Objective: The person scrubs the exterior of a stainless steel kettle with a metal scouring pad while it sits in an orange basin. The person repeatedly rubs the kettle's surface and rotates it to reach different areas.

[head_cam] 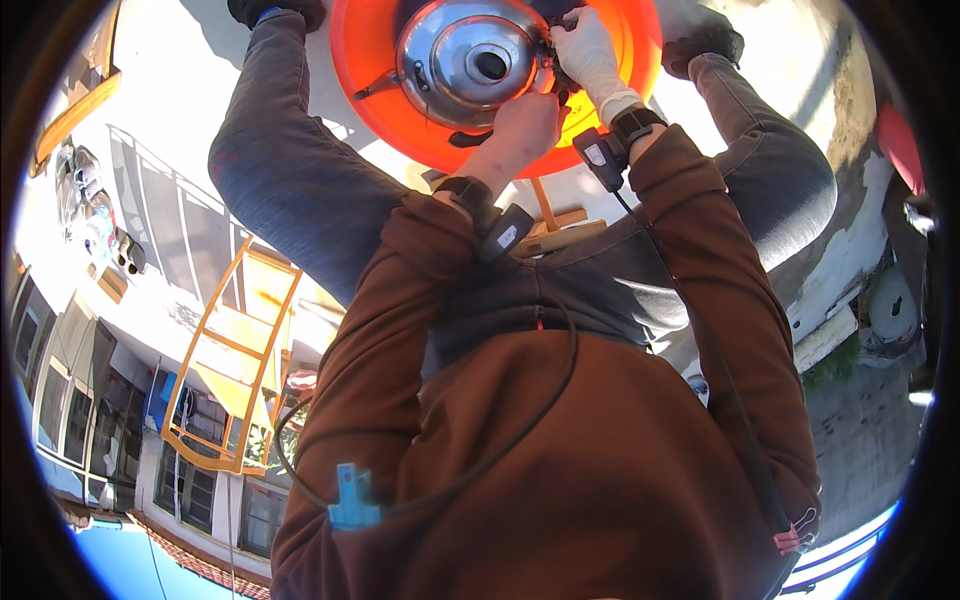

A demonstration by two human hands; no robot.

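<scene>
A shiny metal kettle sits tilted in an orange plastic basin between my legs. Its round top opening is uncovered and dark inside, and the spout points left. My bare left hand is closed over the kettle's black handle, hiding the middle of it. On the kettle's right side, my right hand wears a pale glove. Its fingers pinch a dark, tangled scouring pad against the metal. The fingertips of both hands are partly hidden.
Beneath me is part of a wooden stool. A yellow wooden folding chair stands at left, near plastic bags. A red object shows at the right rim. Cables run from the wrist devices along my sleeves.
</scene>
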